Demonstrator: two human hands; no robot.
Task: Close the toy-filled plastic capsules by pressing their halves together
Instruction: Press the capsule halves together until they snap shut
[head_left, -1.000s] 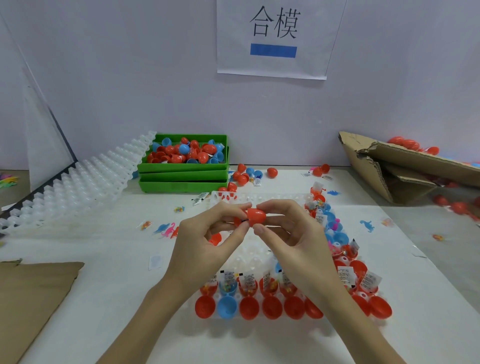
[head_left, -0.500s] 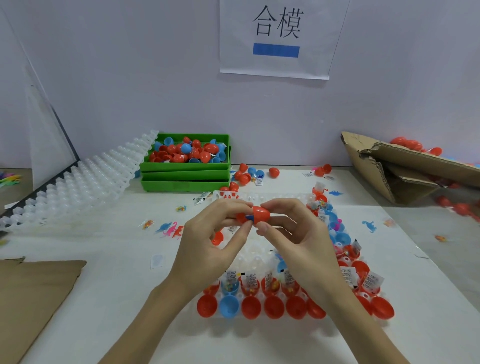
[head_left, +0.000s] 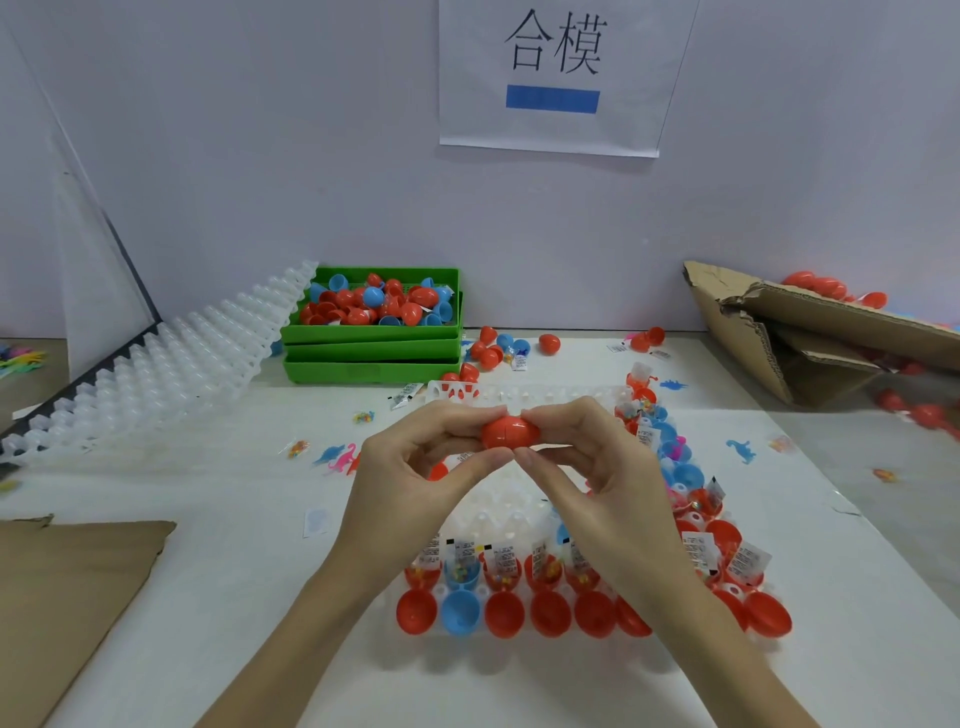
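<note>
Capsule (head_left: 510, 433), gapped a moment ago, now shows only a seam, pinched between left hand (head_left: 415, 467) and right hand (head_left: 597, 462): apparently closed.

Clutter around my work table, wall sign behind.
I see a white paper sign (head_left: 550, 78) with black characters and a blue bar on the wall, stacked green trays (head_left: 371, 353) at the back, a white moulded tray stack (head_left: 156, 358) leaning at left, torn cardboard box (head_left: 810, 332) at right, flat cardboard sheet (head_left: 67, 587) near left, small plastic dinosaurs (head_left: 340, 457) loose on the white table (head_left: 182, 519).
</note>
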